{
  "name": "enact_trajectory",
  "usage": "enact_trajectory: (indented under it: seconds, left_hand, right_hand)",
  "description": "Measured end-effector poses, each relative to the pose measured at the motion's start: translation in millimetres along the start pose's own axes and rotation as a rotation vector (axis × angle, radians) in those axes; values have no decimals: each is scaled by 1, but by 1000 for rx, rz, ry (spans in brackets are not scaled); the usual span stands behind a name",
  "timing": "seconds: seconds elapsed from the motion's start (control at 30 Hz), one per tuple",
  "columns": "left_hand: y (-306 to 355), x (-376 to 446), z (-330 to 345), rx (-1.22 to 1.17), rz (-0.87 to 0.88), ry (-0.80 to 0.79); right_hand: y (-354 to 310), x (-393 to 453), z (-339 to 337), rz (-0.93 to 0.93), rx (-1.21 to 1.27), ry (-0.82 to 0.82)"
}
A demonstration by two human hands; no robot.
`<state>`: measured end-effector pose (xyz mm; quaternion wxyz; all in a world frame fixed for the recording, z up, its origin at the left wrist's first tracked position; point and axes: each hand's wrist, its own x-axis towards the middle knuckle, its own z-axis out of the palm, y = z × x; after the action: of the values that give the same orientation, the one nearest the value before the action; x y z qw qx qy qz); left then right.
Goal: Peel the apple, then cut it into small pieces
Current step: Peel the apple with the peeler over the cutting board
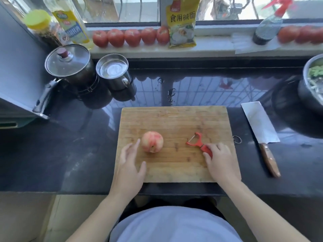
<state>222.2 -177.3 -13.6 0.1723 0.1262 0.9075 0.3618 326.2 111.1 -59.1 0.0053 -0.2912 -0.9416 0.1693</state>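
right hand [220, 160] grips the red peeler [199, 143] by its handle on the cutting board [174, 119]; the unpeeled apple [152, 141] sits well left of that grip, just beside the left hand's [129, 165] relaxed, empty fingers

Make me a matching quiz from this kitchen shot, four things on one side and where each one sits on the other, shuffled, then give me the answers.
Things:
1. apple
2. peeler
3. cleaver
4. tomatoes

Places:
A. lined up on the windowsill
B. flat on the dark counter, to the right of the cutting board
C. on the board, just beyond the open left hand
D. on the board, its red handle gripped by the right hand

Pairs: 1-C, 2-D, 3-B, 4-A
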Motion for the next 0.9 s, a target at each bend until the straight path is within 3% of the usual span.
enact_trajectory:
  seconds: [0.13, 0.2, 0.43, 0.57, 0.77, 0.9]
  left_hand:
    - [-11, 31, 2, 215, 407, -48]
    - [-21, 47, 5, 250, 516, -99]
    - [-30, 92, 10, 207, 630, -138]
    - [-30, 110, 15, 36, 501, -120]
    - [-34, 107, 36, -87, 501, 10]
    - [-32, 95, 48, -59, 530, 156]
  right_hand:
    - [-3, 4, 9, 0, -17, 5]
    - [-7, 6, 12, 17, 16, 2]
    - [-28, 16, 32, 47, 15, 227]
    - [-27, 20, 46, -76, -120, 387]
    - [-16, 35, 64, -344, -158, 503]
    - [-12, 37, 73, -409, -111, 546]
